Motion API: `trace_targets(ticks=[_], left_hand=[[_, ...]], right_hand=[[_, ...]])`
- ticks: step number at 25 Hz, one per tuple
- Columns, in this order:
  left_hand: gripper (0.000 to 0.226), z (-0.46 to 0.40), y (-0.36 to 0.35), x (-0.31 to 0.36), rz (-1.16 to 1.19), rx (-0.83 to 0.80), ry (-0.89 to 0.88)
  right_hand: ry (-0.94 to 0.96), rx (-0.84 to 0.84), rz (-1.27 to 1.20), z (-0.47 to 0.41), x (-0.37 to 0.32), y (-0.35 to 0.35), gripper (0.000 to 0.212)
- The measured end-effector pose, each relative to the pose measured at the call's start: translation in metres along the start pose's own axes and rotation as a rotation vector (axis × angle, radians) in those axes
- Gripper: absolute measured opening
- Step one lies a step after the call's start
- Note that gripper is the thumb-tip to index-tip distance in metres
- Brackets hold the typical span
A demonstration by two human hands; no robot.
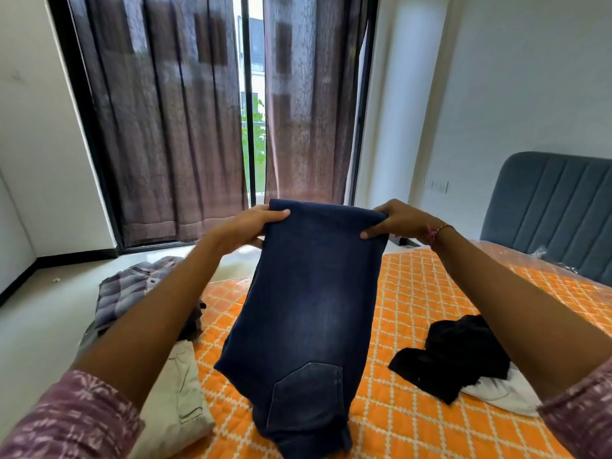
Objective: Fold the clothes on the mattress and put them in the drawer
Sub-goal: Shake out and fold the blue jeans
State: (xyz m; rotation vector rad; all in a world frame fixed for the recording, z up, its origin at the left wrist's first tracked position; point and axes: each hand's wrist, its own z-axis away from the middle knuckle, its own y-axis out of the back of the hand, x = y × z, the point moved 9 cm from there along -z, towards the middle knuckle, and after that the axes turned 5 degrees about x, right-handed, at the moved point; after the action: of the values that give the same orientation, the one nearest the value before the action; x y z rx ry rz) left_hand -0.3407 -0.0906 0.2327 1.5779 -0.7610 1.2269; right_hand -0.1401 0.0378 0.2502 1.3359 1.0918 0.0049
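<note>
Dark blue jeans (308,309) hang doubled over in front of me, their lower end with a back pocket resting on the orange patterned mattress (424,293). My left hand (251,226) grips the upper left corner of the fold, thumb on the front. My right hand (400,221) pinches the upper right corner. A black garment (457,356) lies crumpled on the mattress to the right, over a white one (503,392). A cream garment (178,392) and a grey striped shirt (129,289) lie at the left edge. No drawer is in view.
A blue padded headboard (556,207) stands at the right end of the mattress. Dark curtains (185,120) cover a tall window ahead. Pale floor (43,313) runs along the left side of the mattress.
</note>
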Motion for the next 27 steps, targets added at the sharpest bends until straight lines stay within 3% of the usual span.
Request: trace_targets(ticks=[2, 3, 7, 12, 15, 19, 22, 24, 27], left_hand=[[0.025, -0.009, 0.015, 0.004, -0.417, -0.016, 0.031], [0.029, -0.012, 0.022, 0.004, -0.455, -0.018, 0.081], [0.037, -0.033, 0.031, -0.017, 0.074, 0.021, 0.245], [0.011, -0.081, 0.046, -0.007, 0.04, 0.155, -0.179], [0.017, -0.093, 0.052, 0.017, -0.001, 0.181, -0.357], [0.029, -0.074, 0.043, 0.019, -0.155, 0.309, -0.537], [0.05, -0.034, 0.009, -0.076, -0.295, 0.277, -0.577], [0.052, -0.003, -0.032, -0.185, -0.389, 0.129, -0.42], [0.04, 0.052, -0.083, -0.323, -0.669, -0.123, -0.092]], right_hand=[[-0.035, 0.032, -0.052, -0.008, -0.003, -0.002, 0.007], [-0.067, 0.028, -0.135, -0.011, -0.006, -0.005, 0.008], [-0.177, 0.056, -0.525, -0.038, -0.012, -0.03, 0.022], [0.016, 0.364, -0.468, -0.08, -0.026, -0.016, 0.028], [0.187, 0.491, -0.357, -0.095, -0.041, 0.01, 0.03], [0.252, 0.708, -0.196, -0.07, -0.027, 0.0, 0.039], [0.219, 0.755, -0.153, 0.006, 0.028, -0.079, 0.046], [0.099, 0.63, -0.057, 0.064, 0.089, -0.16, 0.047], [-0.002, 0.332, 0.324, 0.135, 0.159, -0.274, 0.043]])
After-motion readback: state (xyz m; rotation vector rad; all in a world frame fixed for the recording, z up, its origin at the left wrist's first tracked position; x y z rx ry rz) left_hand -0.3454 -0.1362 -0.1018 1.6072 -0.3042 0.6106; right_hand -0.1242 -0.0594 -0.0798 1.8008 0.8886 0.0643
